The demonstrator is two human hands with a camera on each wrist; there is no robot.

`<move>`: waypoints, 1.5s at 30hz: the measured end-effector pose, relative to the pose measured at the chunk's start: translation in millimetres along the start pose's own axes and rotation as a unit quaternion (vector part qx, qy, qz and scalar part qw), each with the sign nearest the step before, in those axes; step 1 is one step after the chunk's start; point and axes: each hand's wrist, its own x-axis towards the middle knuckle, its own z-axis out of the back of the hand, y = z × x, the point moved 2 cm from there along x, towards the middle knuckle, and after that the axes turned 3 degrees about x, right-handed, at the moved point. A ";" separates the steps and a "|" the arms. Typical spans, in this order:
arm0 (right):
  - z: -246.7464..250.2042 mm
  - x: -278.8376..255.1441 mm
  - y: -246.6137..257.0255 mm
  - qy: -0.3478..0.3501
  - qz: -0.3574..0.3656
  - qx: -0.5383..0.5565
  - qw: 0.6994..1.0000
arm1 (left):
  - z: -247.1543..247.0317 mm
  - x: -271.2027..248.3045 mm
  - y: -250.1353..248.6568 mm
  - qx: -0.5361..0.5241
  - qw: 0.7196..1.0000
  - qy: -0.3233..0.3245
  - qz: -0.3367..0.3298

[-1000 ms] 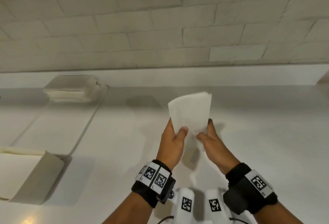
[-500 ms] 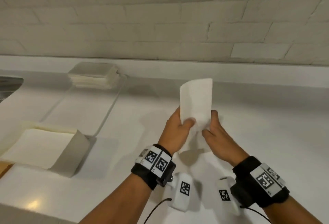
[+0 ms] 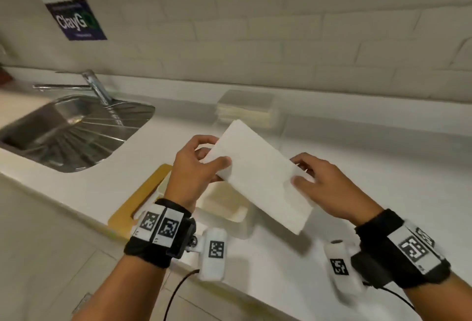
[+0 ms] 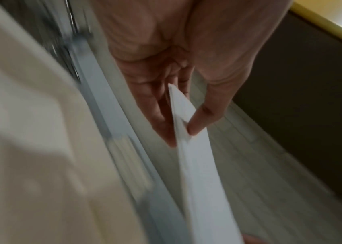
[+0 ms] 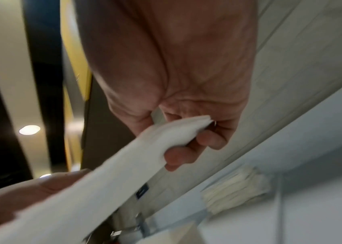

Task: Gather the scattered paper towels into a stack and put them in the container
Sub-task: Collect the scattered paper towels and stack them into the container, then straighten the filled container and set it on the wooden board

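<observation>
Fingers [image 3: 221, 163] of the left hand [image 3: 190, 167] and right hand [image 3: 324, 185] are pinching opposite ends of a stack of paper towels [image 3: 258, 177], holding it in the air above the open container [image 3: 224, 205] sitting near the table's [image 3: 383, 180] front edge, beside the sink [image 3: 63, 131].

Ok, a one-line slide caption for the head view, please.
Both hands, left hand and right hand, hold a paper towel stack above the open container beside the sink.
</observation>
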 end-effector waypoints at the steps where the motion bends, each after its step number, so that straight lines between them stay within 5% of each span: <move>1: -13.7 11.8 8.7 0.012 0.007 -0.007 1.000 | 22.7 3.8 5.2 0.035 0.999 -0.026 0.002; 6: -73.5 65.5 36.4 0.060 0.031 -0.069 0.995 | 87.1 26.1 28.7 0.317 0.947 -0.044 0.000; 11: -118.6 86.5 30.1 0.109 0.068 -0.274 0.953 | 87.0 38.8 57.7 0.527 0.850 0.011 -0.003; 15: -125.0 82.5 31.0 0.118 0.071 -0.384 0.913 | 87.5 44.9 63.5 0.671 0.740 0.029 -0.045; 17: -122.5 76.6 36.1 0.120 0.085 -0.398 0.906 | 89.5 46.9 61.7 0.674 0.734 0.033 -0.081; 20: -111.3 67.1 39.7 0.169 0.087 -0.338 0.922 | 104.5 49.0 55.5 0.587 0.801 0.058 -0.097; 22: -105.4 65.7 40.1 0.226 0.059 -0.293 0.927 | 114.9 54.1 53.2 0.571 0.805 0.117 -0.104; 27: -119.2 81.9 34.9 0.292 0.002 -0.325 0.900 | 119.9 66.3 62.7 0.666 0.679 0.247 -0.183; 29: -127.1 85.3 37.4 0.298 -0.014 -0.349 0.888 | 124.6 76.4 64.0 0.669 0.661 0.260 -0.221; 35: -143.0 81.2 49.9 0.265 -0.039 -0.380 0.885 | 146.3 129.1 29.7 0.478 0.790 0.333 -0.191; 41: -88.0 81.5 81.3 0.211 -0.135 -0.212 0.945 | 145.8 225.7 5.2 0.411 0.826 0.353 -0.153; 45: -23.6 128.7 62.7 -0.010 -0.157 -0.072 0.985 | 137.7 310.2 16.5 0.434 0.840 0.313 -0.092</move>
